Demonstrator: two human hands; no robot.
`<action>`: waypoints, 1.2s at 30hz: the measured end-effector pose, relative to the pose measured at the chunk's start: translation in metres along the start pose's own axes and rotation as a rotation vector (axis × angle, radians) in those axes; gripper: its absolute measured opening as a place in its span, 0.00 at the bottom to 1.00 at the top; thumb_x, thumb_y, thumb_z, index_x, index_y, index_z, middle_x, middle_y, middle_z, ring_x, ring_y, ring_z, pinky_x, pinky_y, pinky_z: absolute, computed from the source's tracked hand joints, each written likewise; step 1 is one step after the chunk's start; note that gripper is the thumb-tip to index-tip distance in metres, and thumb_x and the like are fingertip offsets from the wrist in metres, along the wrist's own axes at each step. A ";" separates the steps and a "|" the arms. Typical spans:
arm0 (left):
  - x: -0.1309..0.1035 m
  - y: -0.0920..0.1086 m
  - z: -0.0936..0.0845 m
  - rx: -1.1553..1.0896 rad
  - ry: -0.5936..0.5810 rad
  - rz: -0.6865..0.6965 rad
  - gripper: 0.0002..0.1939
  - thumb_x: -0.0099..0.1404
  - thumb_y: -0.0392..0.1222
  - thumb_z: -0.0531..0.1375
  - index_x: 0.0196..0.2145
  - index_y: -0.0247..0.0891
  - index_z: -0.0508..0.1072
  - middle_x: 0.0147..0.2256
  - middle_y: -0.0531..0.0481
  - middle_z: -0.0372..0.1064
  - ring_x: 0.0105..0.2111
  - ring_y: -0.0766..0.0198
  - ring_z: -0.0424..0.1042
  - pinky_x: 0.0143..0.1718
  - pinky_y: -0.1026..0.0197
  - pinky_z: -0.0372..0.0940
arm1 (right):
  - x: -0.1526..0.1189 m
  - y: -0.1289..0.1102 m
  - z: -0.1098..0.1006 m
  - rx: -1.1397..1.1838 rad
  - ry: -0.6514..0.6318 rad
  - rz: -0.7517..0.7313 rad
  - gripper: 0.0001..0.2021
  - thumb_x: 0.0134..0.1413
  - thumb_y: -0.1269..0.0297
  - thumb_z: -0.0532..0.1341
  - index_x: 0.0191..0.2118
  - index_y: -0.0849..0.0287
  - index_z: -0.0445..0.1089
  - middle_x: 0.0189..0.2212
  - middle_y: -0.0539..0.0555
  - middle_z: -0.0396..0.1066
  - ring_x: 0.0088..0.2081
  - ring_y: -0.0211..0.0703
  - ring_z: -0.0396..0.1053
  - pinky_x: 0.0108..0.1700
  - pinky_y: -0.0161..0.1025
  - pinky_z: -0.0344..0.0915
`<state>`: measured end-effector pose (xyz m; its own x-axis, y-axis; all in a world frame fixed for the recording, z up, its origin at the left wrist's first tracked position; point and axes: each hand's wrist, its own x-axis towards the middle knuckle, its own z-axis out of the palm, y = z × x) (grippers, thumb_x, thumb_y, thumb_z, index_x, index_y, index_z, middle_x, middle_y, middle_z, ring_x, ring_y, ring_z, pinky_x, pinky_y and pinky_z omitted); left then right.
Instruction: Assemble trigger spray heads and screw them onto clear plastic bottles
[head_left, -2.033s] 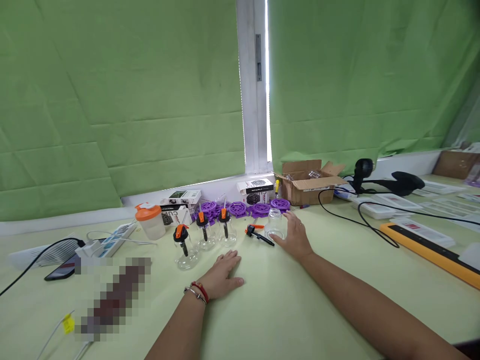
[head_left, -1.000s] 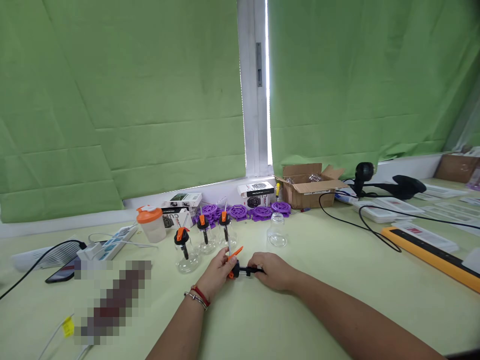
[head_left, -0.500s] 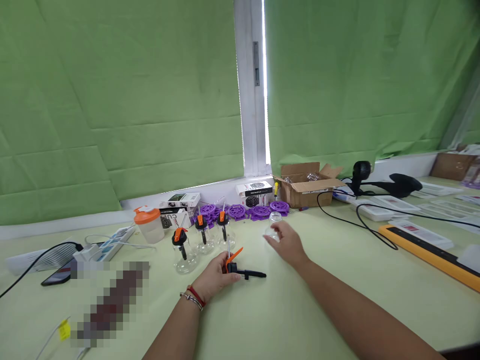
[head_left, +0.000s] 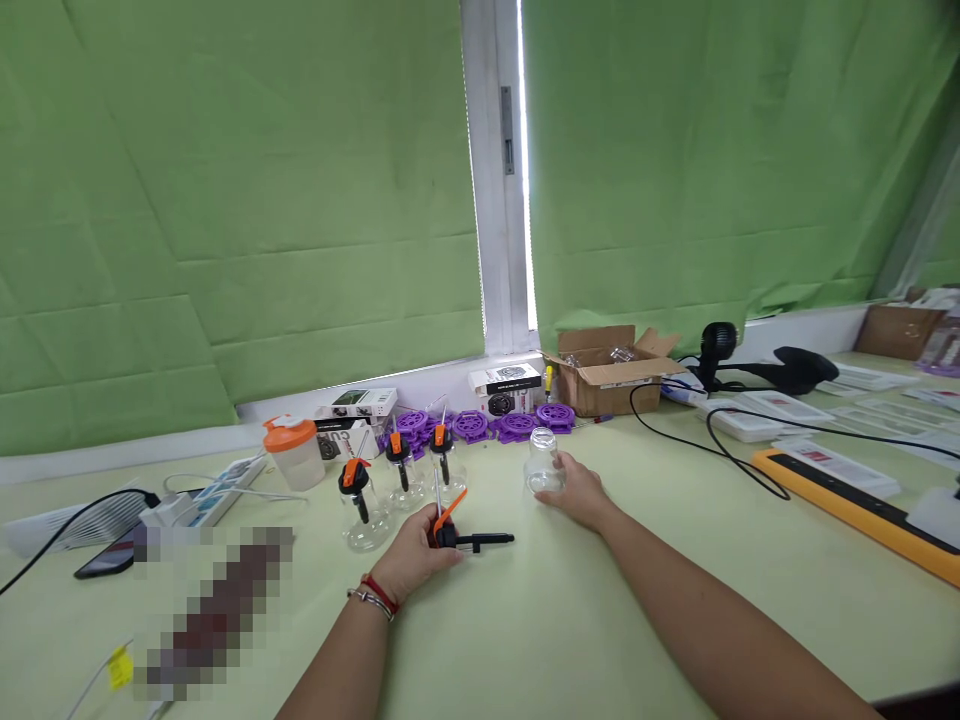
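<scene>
In my left hand [head_left: 416, 555] I hold a black dispenser lid [head_left: 480, 541] with an orange lever and a thin straw pointing up; its black stem points right, just above the table. My right hand [head_left: 585, 490] is closed around the right side of a clear glass jar [head_left: 541, 465], its narrower end up. Whether the jar touches the table, I cannot tell. To the left stand three glass jars fitted with similar black and orange lids, the nearest jar [head_left: 367, 525] just beyond my left wrist.
Purple plastic parts [head_left: 471, 426] and small printed boxes line the back wall. An open cardboard box [head_left: 616, 385] stands behind the right hand. An orange-lidded cup [head_left: 292, 452] and a power strip [head_left: 232, 490] are left. A black cable [head_left: 739, 455] runs across the right side.
My right hand has shifted so its fingers grip the jar's side, and more of the jar shows. My left hand still holds the lid, nearly in place. The whole view has shifted slightly.
</scene>
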<state>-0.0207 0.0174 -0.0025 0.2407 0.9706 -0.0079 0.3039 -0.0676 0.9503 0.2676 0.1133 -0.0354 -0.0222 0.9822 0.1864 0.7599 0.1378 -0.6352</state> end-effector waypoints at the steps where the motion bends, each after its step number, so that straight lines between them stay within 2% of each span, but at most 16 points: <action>1: 0.000 -0.001 -0.001 -0.004 0.003 0.008 0.16 0.45 0.37 0.65 0.31 0.36 0.65 0.32 0.53 0.65 0.29 0.68 0.63 0.32 0.64 0.59 | -0.002 0.000 -0.003 0.029 -0.014 -0.031 0.39 0.35 0.52 0.66 0.56 0.54 0.54 0.51 0.57 0.64 0.51 0.52 0.63 0.54 0.48 0.54; 4: 0.000 -0.004 -0.004 -0.013 0.010 0.019 0.15 0.45 0.37 0.65 0.31 0.36 0.65 0.32 0.52 0.66 0.30 0.67 0.64 0.33 0.64 0.59 | -0.006 0.003 -0.015 0.080 -0.067 -0.142 0.41 0.31 0.58 0.67 0.56 0.54 0.53 0.52 0.57 0.62 0.53 0.53 0.60 0.55 0.47 0.55; 9: 0.000 -0.008 -0.007 -0.017 0.015 0.018 0.15 0.46 0.37 0.65 0.32 0.36 0.65 0.33 0.52 0.67 0.31 0.66 0.65 0.33 0.63 0.60 | -0.009 0.008 -0.037 0.082 -0.177 -0.210 0.42 0.27 0.62 0.69 0.56 0.54 0.57 0.53 0.57 0.59 0.56 0.57 0.56 0.56 0.50 0.54; 16: 0.000 -0.008 -0.007 0.011 0.039 0.003 0.17 0.46 0.40 0.66 0.33 0.35 0.66 0.33 0.51 0.67 0.31 0.66 0.65 0.33 0.63 0.60 | -0.012 0.010 -0.061 0.132 -0.281 -0.314 0.39 0.30 0.67 0.66 0.55 0.54 0.58 0.55 0.56 0.58 0.55 0.53 0.58 0.56 0.45 0.56; 21: 0.002 -0.008 -0.007 0.003 0.083 0.022 0.18 0.45 0.41 0.67 0.32 0.36 0.65 0.32 0.52 0.66 0.30 0.66 0.64 0.34 0.63 0.60 | -0.019 0.002 -0.067 0.136 -0.324 -0.293 0.40 0.31 0.71 0.64 0.57 0.55 0.56 0.53 0.57 0.61 0.53 0.52 0.61 0.53 0.43 0.59; 27: 0.001 -0.005 -0.008 0.016 0.132 0.036 0.18 0.44 0.42 0.67 0.32 0.36 0.65 0.30 0.53 0.64 0.30 0.66 0.63 0.33 0.63 0.60 | -0.021 -0.005 -0.068 0.104 -0.360 -0.333 0.39 0.29 0.68 0.67 0.55 0.51 0.60 0.53 0.55 0.60 0.53 0.53 0.60 0.52 0.45 0.61; 36: 0.001 -0.003 -0.006 0.005 0.140 0.044 0.19 0.43 0.42 0.68 0.31 0.36 0.65 0.30 0.54 0.64 0.30 0.65 0.63 0.34 0.63 0.60 | -0.022 -0.010 -0.063 0.130 -0.390 -0.425 0.40 0.29 0.63 0.69 0.56 0.51 0.60 0.57 0.55 0.57 0.56 0.55 0.57 0.56 0.48 0.56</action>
<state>-0.0268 0.0202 -0.0036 0.1226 0.9894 0.0775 0.3008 -0.1114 0.9472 0.3015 0.0823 0.0137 -0.5631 0.8086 0.1707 0.5471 0.5196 -0.6563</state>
